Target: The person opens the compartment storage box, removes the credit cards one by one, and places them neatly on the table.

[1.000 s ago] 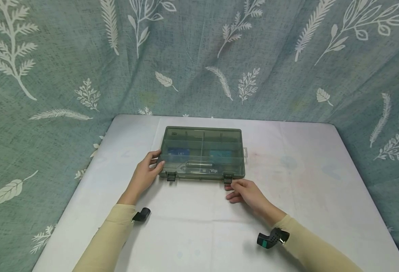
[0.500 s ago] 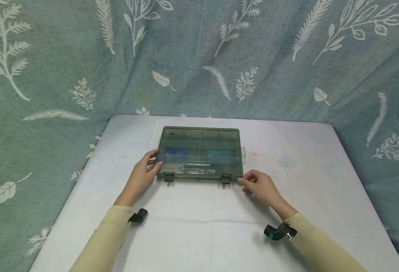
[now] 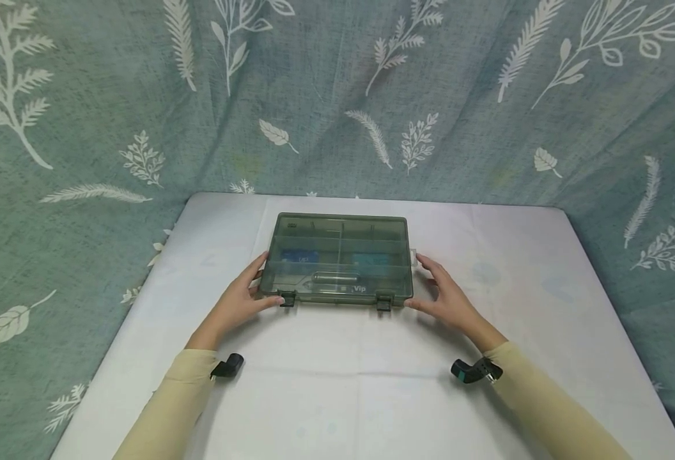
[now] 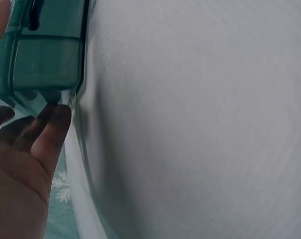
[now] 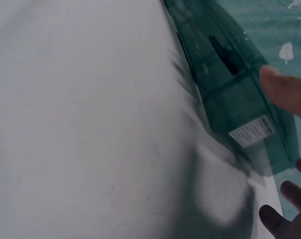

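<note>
White cloth (image 3: 326, 409) under the case (image 3: 337, 260): matte, lightly creased, faintly blotched. Blue-green drape (image 3: 314, 160) behind and to both sides of the case: coarse texture, white leaf and sprig print.

Case form: rectangular, round-cornered, smoky green translucent plastic. Lies on the cloth, toward its far edge. Dark latches (image 3: 383, 304) along the case front; clear tab (image 3: 413, 257) at its right end; white label (image 5: 251, 131) on its front wall, near the right corner. Visible through the lid: blue piece (image 3: 300, 257) at left, teal piece (image 3: 371, 259) at right.

Left hand (image 3: 236, 306): fingers extended around the case's front left corner, thumb at the latch. Right hand (image 3: 449, 303): fingers loosely spread around the front right corner, thumb against it.
</note>
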`<move>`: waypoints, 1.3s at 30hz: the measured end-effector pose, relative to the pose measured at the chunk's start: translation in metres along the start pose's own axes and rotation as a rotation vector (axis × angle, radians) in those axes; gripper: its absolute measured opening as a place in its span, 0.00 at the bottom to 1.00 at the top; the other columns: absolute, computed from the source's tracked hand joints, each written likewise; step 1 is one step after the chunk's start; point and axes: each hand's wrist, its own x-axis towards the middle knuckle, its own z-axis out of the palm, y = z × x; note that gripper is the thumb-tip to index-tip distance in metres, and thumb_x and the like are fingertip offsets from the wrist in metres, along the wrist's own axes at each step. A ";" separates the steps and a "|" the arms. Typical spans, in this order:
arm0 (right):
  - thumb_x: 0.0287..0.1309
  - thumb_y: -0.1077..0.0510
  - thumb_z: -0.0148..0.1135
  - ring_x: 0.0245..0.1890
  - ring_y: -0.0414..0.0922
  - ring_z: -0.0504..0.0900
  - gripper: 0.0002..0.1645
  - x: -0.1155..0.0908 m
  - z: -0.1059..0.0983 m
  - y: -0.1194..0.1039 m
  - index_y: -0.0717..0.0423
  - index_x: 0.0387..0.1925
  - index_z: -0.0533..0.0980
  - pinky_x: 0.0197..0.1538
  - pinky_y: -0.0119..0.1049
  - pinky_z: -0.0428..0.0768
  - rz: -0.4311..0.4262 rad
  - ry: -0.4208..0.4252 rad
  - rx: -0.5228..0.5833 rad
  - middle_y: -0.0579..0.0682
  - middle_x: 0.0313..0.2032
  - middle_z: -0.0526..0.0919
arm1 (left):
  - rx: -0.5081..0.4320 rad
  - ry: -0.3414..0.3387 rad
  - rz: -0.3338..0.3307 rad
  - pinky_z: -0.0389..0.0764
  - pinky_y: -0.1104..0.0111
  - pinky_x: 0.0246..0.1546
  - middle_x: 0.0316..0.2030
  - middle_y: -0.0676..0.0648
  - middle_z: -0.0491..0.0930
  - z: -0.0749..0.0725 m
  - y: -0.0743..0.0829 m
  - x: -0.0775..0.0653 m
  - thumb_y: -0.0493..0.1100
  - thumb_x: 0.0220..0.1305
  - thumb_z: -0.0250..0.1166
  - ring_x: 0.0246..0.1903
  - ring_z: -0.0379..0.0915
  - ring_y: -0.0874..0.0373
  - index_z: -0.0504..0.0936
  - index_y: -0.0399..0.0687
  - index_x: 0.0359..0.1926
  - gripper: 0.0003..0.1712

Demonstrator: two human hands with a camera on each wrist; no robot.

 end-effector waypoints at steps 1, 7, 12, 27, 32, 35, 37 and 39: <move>0.54 0.47 0.79 0.76 0.59 0.55 0.63 0.002 -0.001 0.001 0.49 0.81 0.51 0.72 0.62 0.65 -0.006 -0.014 -0.016 0.55 0.78 0.54 | 0.000 -0.008 0.002 0.71 0.42 0.67 0.81 0.44 0.42 0.000 -0.001 0.000 0.60 0.55 0.77 0.74 0.53 0.34 0.41 0.65 0.83 0.66; 0.53 0.44 0.78 0.79 0.60 0.47 0.63 0.008 -0.005 0.002 0.44 0.81 0.51 0.72 0.71 0.55 0.007 -0.088 -0.050 0.54 0.80 0.50 | 0.018 -0.028 0.006 0.71 0.46 0.68 0.80 0.41 0.44 -0.006 -0.007 0.000 0.58 0.58 0.75 0.73 0.54 0.34 0.42 0.67 0.82 0.63; 0.53 0.42 0.78 0.79 0.59 0.45 0.62 0.009 -0.006 0.002 0.43 0.81 0.52 0.71 0.74 0.56 0.016 -0.105 -0.065 0.56 0.80 0.48 | 0.009 -0.039 0.005 0.73 0.47 0.67 0.80 0.41 0.46 -0.009 -0.007 -0.002 0.57 0.60 0.74 0.73 0.56 0.35 0.44 0.71 0.82 0.60; 0.53 0.43 0.78 0.78 0.62 0.48 0.60 0.007 -0.005 0.000 0.46 0.80 0.55 0.69 0.74 0.59 0.017 -0.083 -0.113 0.58 0.79 0.51 | 0.012 -0.032 -0.019 0.75 0.46 0.64 0.80 0.45 0.48 -0.009 -0.002 -0.005 0.59 0.59 0.75 0.71 0.60 0.36 0.47 0.68 0.82 0.59; 0.52 0.41 0.78 0.78 0.61 0.48 0.60 0.004 -0.006 -0.001 0.42 0.80 0.56 0.70 0.74 0.58 0.015 -0.077 -0.107 0.57 0.79 0.52 | 0.029 -0.024 -0.024 0.76 0.46 0.64 0.79 0.44 0.49 -0.011 -0.002 -0.009 0.60 0.58 0.75 0.71 0.62 0.36 0.48 0.69 0.81 0.59; 0.52 0.41 0.78 0.78 0.62 0.48 0.59 0.001 -0.007 -0.004 0.41 0.80 0.56 0.70 0.74 0.58 0.010 -0.073 -0.105 0.56 0.79 0.52 | 0.045 -0.015 -0.024 0.75 0.45 0.64 0.79 0.42 0.51 -0.013 0.000 -0.012 0.61 0.57 0.75 0.70 0.63 0.36 0.50 0.70 0.81 0.58; 0.52 0.40 0.78 0.78 0.62 0.49 0.59 0.000 -0.007 -0.007 0.41 0.80 0.56 0.69 0.74 0.59 0.010 -0.072 -0.113 0.56 0.79 0.53 | 0.055 -0.010 -0.019 0.74 0.44 0.65 0.78 0.41 0.52 -0.015 0.001 -0.014 0.62 0.57 0.75 0.69 0.64 0.36 0.50 0.69 0.81 0.58; 0.53 0.40 0.78 0.78 0.62 0.50 0.59 -0.002 -0.009 -0.010 0.42 0.80 0.57 0.68 0.74 0.61 0.010 -0.068 -0.123 0.57 0.79 0.53 | 0.059 -0.009 -0.011 0.73 0.44 0.66 0.78 0.41 0.54 -0.016 0.003 -0.015 0.61 0.57 0.75 0.69 0.64 0.35 0.51 0.67 0.81 0.58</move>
